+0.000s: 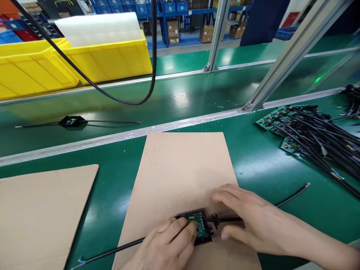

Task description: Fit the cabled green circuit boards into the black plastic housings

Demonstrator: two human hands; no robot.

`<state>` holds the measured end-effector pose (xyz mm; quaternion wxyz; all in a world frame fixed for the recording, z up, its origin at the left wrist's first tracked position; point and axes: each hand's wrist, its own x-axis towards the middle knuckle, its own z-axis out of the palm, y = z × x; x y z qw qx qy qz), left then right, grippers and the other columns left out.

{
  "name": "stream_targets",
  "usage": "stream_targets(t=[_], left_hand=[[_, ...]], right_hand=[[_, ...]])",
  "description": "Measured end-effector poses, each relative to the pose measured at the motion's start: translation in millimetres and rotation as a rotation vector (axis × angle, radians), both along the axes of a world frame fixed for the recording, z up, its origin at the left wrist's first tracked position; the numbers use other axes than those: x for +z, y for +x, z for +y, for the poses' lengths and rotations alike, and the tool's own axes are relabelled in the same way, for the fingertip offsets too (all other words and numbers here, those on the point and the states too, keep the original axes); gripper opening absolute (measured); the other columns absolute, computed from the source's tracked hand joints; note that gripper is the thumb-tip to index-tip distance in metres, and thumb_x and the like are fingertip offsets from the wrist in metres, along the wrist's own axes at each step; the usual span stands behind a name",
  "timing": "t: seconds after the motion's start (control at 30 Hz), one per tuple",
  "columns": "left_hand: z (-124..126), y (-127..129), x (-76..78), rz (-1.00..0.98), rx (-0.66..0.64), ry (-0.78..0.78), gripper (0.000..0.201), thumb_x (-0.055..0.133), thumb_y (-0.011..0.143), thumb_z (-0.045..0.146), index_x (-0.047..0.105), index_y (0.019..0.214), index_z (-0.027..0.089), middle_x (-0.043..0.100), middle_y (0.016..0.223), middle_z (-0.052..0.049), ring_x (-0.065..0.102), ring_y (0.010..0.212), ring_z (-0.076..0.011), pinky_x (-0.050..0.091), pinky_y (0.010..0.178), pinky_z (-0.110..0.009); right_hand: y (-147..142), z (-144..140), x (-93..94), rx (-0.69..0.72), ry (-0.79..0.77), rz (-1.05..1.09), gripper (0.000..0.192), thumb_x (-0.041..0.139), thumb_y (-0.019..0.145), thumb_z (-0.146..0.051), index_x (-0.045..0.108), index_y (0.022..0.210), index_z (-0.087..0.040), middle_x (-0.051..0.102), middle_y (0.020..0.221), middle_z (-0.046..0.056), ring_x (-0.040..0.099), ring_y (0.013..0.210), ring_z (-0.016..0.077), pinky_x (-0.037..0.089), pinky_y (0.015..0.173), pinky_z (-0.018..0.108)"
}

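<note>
Both hands work at the near edge of a tan cardboard sheet (180,168) lying on the green worktop (255,157). On the person's left, the left hand (165,247) is curled, its fingertips pressing on a small green circuit board seated in a black plastic housing (198,225); whether the fingers wrap the housing underneath cannot be told. Just beside it, the right hand (247,221) lies palm down with fingers loosely bent over a black cable (289,197) that leaves the housing to the right and ends in a red tip; the thumb sits near the cable's strain relief, though a firm pinch is not clear. Another black cable (112,252) runs out from under the left hand toward the lower left. Further left lies a second tan cardboard sheet (42,213). To the right, well apart, sits a heap of green circuit boards with black leads (309,135). Beyond an aluminium rail, a lone black housing with two thin leads (71,121) rests on the green belt, with yellow plastic bins (107,60) behind it and a hanging black hose (152,56).
</note>
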<state>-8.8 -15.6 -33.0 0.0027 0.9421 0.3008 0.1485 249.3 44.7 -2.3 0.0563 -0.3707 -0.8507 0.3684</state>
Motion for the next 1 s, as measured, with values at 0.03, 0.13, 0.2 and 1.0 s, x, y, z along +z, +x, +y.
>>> stream_targets(t=[0.03, 0.13, 0.2, 1.0], left_hand=[[-1, 0, 0.9, 0.009, 0.009, 0.006, 0.042, 0.026, 0.103, 0.013, 0.068, 0.102, 0.017, 0.069, 0.113, 0.001, 0.057, 0.1, -0.0161, 0.044, 0.086, -0.027], [-2, 1, 3.0, 0.018, 0.032, 0.038, 0.044, 0.025, 0.103, 0.013, 0.069, 0.099, 0.017, 0.068, 0.113, 0.001, 0.057, 0.099, -0.0169, 0.044, 0.087, -0.028], [-2, 2, 2.9, 0.022, 0.047, 0.036, 0.045, 0.025, 0.103, 0.012, 0.069, 0.099, 0.017, 0.068, 0.113, 0.0, 0.057, 0.1, -0.0169, 0.043, 0.087, -0.029], [-8, 18, -12.4, 0.027, 0.152, -0.067, 0.039, 0.044, 0.086, 0.016, 0.056, 0.123, 0.01, 0.065, 0.095, -0.008, 0.056, 0.079, -0.0214, 0.047, 0.069, -0.035]], right_hand=[[4, -2, 1.5, -0.009, -0.015, -0.019, 0.03, 0.064, 0.085, -0.014, 0.056, 0.113, -0.022, 0.061, 0.108, 0.003, 0.055, 0.101, 0.0201, 0.045, 0.084, 0.031], [5, -8, 2.5, 0.014, -0.017, -0.051, 0.017, 0.046, 0.091, -0.009, 0.059, 0.093, -0.02, 0.062, 0.09, 0.003, 0.057, 0.085, 0.0192, 0.045, 0.072, 0.03], [0, -13, -0.4, 0.016, 0.03, -0.059, 0.019, 0.043, 0.09, -0.008, 0.058, 0.085, -0.018, 0.061, 0.084, 0.004, 0.055, 0.078, 0.0195, 0.043, 0.066, 0.031], [-25, -25, -30.5, 0.36, 0.711, -0.214, 0.013, 0.049, 0.086, -0.009, 0.062, 0.088, -0.013, 0.056, 0.078, 0.008, 0.044, 0.071, 0.023, 0.029, 0.061, 0.037]])
